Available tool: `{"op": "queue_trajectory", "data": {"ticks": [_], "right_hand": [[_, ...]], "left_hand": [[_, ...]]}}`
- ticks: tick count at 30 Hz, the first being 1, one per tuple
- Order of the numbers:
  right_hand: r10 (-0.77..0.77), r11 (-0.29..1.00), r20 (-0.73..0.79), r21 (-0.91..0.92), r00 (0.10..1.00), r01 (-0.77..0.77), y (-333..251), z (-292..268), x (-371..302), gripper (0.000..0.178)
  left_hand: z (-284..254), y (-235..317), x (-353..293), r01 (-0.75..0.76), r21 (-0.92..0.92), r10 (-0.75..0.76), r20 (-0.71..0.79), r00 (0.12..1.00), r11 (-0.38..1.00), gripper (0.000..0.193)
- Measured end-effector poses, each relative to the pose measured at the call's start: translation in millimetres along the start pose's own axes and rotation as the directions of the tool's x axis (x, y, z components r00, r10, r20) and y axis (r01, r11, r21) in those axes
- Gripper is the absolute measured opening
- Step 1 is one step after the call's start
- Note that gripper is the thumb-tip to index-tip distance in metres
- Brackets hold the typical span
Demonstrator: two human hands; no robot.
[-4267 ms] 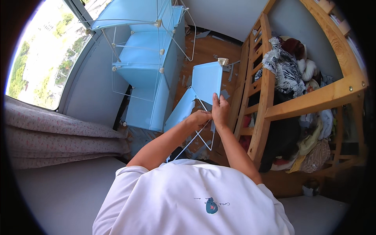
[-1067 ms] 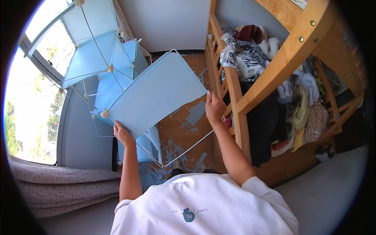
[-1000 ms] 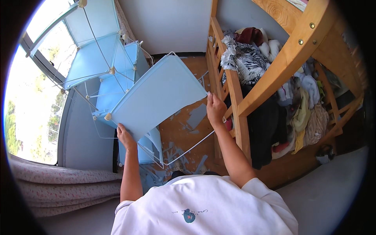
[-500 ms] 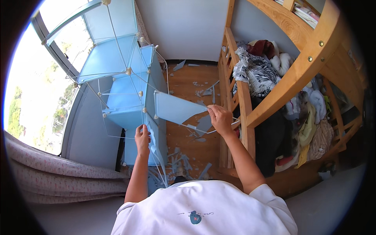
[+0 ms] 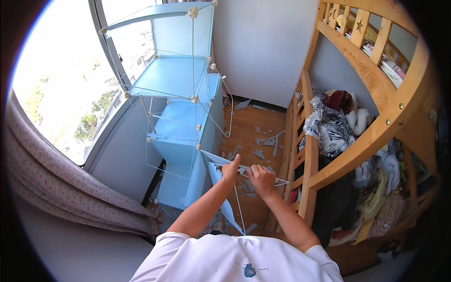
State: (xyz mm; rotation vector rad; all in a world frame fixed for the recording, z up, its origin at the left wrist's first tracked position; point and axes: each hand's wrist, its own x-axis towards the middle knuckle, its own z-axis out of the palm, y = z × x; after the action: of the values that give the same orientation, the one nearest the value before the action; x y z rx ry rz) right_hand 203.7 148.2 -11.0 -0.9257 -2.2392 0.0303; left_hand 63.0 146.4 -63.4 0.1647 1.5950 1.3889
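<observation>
Status, as judged: partway; scraps loose, one panel in hand, several sheets mounted.
Blue plastic panel point(image 5: 217, 159): thin, bent, at 6 o'clock; left hand point(image 5: 230, 171) and right hand point(image 5: 262, 179) side by side, fingers of both clamped on it.
White wire frame point(image 5: 238, 203): slim rods, below the hands.
Cube rack point(image 5: 176, 75), 11 o'clock: smooth blue sheets, knobby cream joints.
Sheet scraps point(image 5: 259, 153), 1 o'clock of the hands: flat, jagged, on wood-look floor point(image 5: 249, 117).
Bunk bed point(image 5: 308, 162), 3 o'clock: grained wood.
</observation>
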Motion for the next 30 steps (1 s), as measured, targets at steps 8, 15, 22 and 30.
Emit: {"op": "queue_trajectory", "data": {"ticks": [8, 15, 22, 30], "right_hand": [[-0.039, 0.998, -0.127, -0.052, 0.991, 0.033, -7.4, 17.3, 5.3, 0.016], [-0.026, 0.997, -0.211, 0.062, 0.977, 0.04, 2.9, -0.4, 20.9, 0.02], [0.38, 0.826, -0.077, 0.477, 0.922, -0.301, 4.3, 1.5, 12.9, 0.017], [0.332, 0.703, 0.216, 0.592, 0.918, -0.394, 13.5, -11.3, -2.6, 0.018]], "left_hand": [[7.5, 11.3, 0.1, 0.05, -0.085, -0.057, -0.079, 0.995, 0.995, 0.022], [16.9, 23.6, -9.4, 0.047, -0.168, -0.044, 0.022, 0.999, 0.985, 0.017], [22.4, 38.4, -13.0, -0.135, -0.137, 0.144, 0.053, 0.988, 0.981, 0.022], [4.4, 26.8, -39.6, -0.117, -0.208, 0.164, 0.222, 0.961, 0.971, 0.042]]}}
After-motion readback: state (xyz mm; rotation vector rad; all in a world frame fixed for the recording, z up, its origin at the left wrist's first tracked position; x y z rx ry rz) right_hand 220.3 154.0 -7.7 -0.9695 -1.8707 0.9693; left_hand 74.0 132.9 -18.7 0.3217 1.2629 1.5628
